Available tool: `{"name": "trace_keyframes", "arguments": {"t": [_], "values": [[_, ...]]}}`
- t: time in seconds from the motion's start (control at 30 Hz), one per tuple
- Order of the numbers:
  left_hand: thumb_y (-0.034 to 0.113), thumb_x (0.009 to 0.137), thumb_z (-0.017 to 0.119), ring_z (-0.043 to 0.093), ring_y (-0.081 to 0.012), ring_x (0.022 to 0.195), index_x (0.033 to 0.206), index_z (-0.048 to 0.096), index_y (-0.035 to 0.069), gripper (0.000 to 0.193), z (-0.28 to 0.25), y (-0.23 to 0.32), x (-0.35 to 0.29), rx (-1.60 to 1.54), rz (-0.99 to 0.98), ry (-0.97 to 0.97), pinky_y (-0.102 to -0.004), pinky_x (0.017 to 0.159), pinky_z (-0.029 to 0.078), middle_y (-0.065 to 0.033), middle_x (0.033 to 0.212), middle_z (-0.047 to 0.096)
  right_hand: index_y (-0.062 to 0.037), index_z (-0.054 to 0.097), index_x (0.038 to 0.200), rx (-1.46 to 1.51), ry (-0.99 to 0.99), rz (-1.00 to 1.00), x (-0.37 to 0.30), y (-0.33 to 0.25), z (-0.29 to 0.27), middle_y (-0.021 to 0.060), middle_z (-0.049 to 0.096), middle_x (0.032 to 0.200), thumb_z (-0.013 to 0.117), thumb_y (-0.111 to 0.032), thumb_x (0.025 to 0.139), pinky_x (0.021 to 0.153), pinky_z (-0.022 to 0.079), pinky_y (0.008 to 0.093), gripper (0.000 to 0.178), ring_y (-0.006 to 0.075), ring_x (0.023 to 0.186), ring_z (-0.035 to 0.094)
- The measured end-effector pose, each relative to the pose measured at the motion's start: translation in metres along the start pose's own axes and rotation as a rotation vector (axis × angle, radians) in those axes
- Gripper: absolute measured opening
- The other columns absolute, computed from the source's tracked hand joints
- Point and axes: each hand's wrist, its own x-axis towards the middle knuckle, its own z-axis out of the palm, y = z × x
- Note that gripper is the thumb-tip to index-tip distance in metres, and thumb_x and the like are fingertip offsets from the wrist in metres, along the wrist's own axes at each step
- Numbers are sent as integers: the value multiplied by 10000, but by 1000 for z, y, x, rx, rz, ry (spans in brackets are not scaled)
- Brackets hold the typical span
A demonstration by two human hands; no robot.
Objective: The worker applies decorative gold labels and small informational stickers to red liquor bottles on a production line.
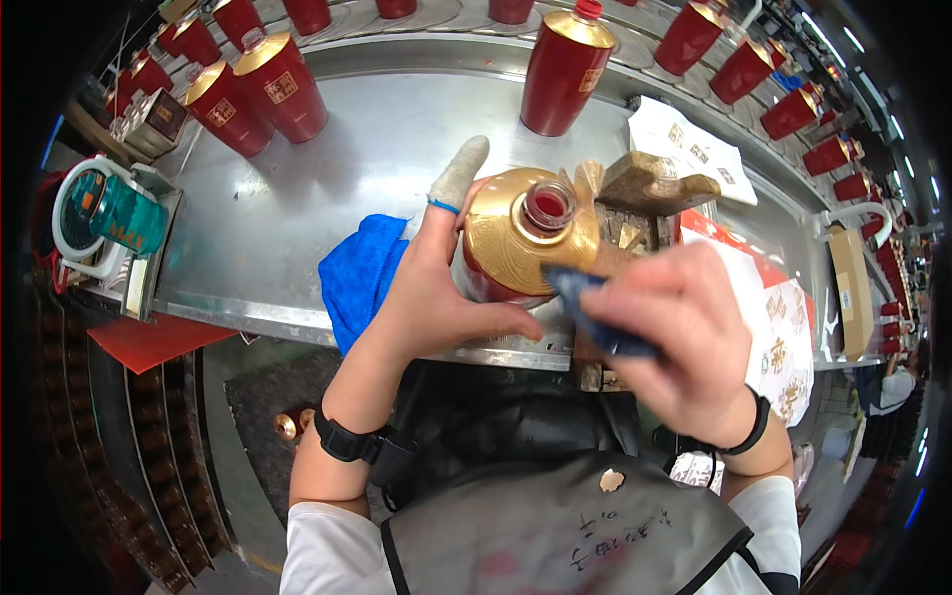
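A dark red bottle with a gold shoulder point(506, 213) and an uncapped mouth tilts toward me over the metal table's near edge. My left hand point(426, 263) is wrapped round its left side, thumb along the near side. A pale cover with a blue band sheathes one of its fingers. My right hand point(684, 332), smeared by motion, pinches a dark blue cloth point(610, 317) against the gold shoulder's near right side. Just beyond the bottle's right side stands a worn wooden block with a notched top point(654, 188). The bottle's lower body is mostly hidden.
A bright blue cloth point(362, 278) hangs over the table's front edge. Red bottles point(283, 89) stand at the back left, another bottle point(563, 74) stands behind mine, and several more line the conveyor point(446, 30). Printed sheets point(783, 337) lie right; a teal-and-white fan point(114, 213) stands left.
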Motion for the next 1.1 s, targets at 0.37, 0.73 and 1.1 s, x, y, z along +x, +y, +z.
{"name": "trace_keyframes", "arguments": {"t": [0.37,0.73,1.1], "values": [[123,613,936,569,-211,1147,1522,70,-12,1262,30,-7,-4,471,241,157,-350,973,477,-121,1241,500,-13,727,958,54,-63,-135,1,-18,6,66,636,838,723,-46,574,546,435,293,385,215,682,570],[197,609,925,471,-264,1240,1524,13,-14,1309,28,0,-12,17,195,56,-379,1057,391,-162,1373,403,-59,717,1026,56,-127,14,-5,-28,-21,63,665,938,767,-84,654,657,450,309,376,216,781,588],[44,921,602,485,-222,1264,1414,183,-73,657,33,13,-11,-225,115,125,-364,1060,417,-202,1416,415,-84,677,1048,-99,21,94,-15,-25,-31,53,658,919,784,-15,674,690,434,314,395,209,780,592]]}}
